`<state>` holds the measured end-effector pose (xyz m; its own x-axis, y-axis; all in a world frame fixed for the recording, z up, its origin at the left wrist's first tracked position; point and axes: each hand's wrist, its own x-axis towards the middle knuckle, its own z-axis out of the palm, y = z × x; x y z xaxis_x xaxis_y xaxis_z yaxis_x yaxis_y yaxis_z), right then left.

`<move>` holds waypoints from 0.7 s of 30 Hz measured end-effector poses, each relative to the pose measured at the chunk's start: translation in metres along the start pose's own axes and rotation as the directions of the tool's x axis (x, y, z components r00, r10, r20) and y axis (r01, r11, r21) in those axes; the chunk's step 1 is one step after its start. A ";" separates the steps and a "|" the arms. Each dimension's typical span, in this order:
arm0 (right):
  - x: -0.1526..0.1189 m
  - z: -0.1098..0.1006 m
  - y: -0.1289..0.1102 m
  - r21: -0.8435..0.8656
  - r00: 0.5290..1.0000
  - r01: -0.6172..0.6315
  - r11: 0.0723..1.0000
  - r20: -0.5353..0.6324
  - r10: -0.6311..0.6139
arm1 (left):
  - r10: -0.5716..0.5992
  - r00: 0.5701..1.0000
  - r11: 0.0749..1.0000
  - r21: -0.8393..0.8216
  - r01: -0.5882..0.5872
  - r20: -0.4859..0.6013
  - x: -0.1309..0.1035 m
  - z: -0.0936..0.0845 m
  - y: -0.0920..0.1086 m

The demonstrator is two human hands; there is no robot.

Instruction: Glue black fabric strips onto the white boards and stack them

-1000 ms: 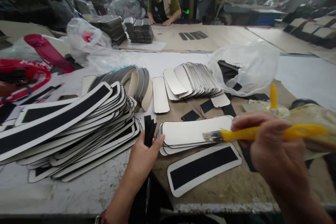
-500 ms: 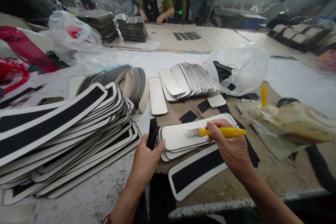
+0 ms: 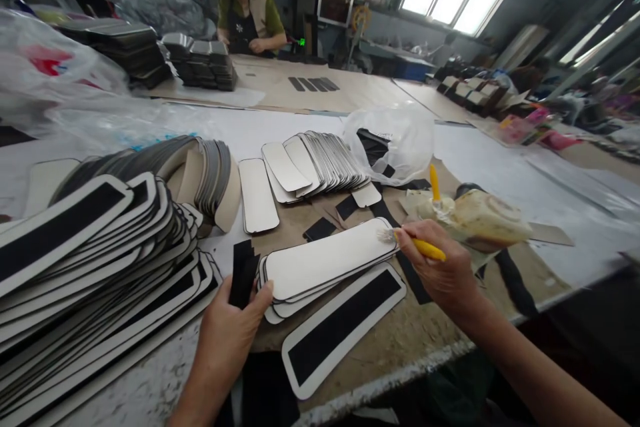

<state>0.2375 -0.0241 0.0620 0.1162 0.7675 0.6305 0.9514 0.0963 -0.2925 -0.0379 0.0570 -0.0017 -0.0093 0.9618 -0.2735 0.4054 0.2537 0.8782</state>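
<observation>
My right hand (image 3: 440,267) grips a yellow-handled paintbrush (image 3: 429,249), its pale bristles against the right end of the top white panel (image 3: 325,257) in a small stack. At the stack's left end, my left hand (image 3: 233,317) is closed on black strips (image 3: 243,270), its thumb against the panel edges. Just below the stack lies a white-bordered panel with a black strip (image 3: 345,327) along its middle. A tall, uneven pile of similar black-centred panels (image 3: 100,267) fills the left side.
Fanned white panels (image 3: 325,163) and curved grey-edged pieces (image 3: 220,177) stand behind. A plastic bag (image 3: 395,147) holds black pieces. To the right, a second yellow handle (image 3: 435,181) rises from a stained yellowish container (image 3: 490,217). Across the table, a person (image 3: 250,20) stands near dark stacks (image 3: 200,63).
The brush in my right hand has travelled along the top panel from its left part to its right end. My left hand keeps its hold; the whole view has swung rightward.
</observation>
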 end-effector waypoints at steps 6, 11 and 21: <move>0.006 -0.030 -0.025 -0.030 0.996 0.070 0.997 -0.062 -0.071 | -0.023 0.998 0.993 -0.118 0.016 -0.055 -0.013 -0.015 0.012; 0.007 -0.004 -0.065 0.383 0.921 -0.326 0.864 0.335 0.198 | 0.007 0.916 0.836 -0.506 0.215 0.401 -0.051 -0.023 0.034; -0.002 0.050 -0.109 0.557 0.625 -0.771 0.309 0.755 0.198 | 0.045 0.777 0.776 -0.511 0.369 0.628 -0.078 -0.006 0.036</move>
<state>0.1191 -0.0043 0.0572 0.0462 0.9773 -0.2067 0.0451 -0.2088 -0.9769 -0.0286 -0.0078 0.0536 0.5856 0.6938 -0.4193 -0.1563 0.6041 0.7814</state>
